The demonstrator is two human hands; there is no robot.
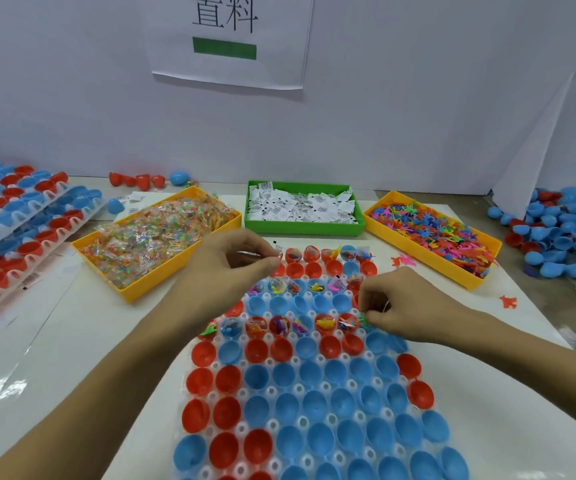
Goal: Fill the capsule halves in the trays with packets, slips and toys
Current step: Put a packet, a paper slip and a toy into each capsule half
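A clear tray (pixel 309 370) of red and blue capsule halves lies in front of me. Three of its far rows hold packets, slips and toys; the rows between and nearer hold nothing. My left hand (pixel 231 259) hovers over the tray's far left corner and pinches small packets or slips in curled fingers. My right hand (pixel 397 306) is over the tray's right edge and pinches a small green toy (pixel 362 319) beside a filled red half (pixel 347 322).
Behind the tray stand a yellow bin of bead packets (pixel 156 242), a green bin of white slips (pixel 302 211) and a yellow bin of coloured toys (pixel 433 233). Stacked filled trays (pixel 20 220) sit at left. Loose capsule halves (pixel 560 230) pile at right. Stray toys (pixel 508 301) lie on the table.
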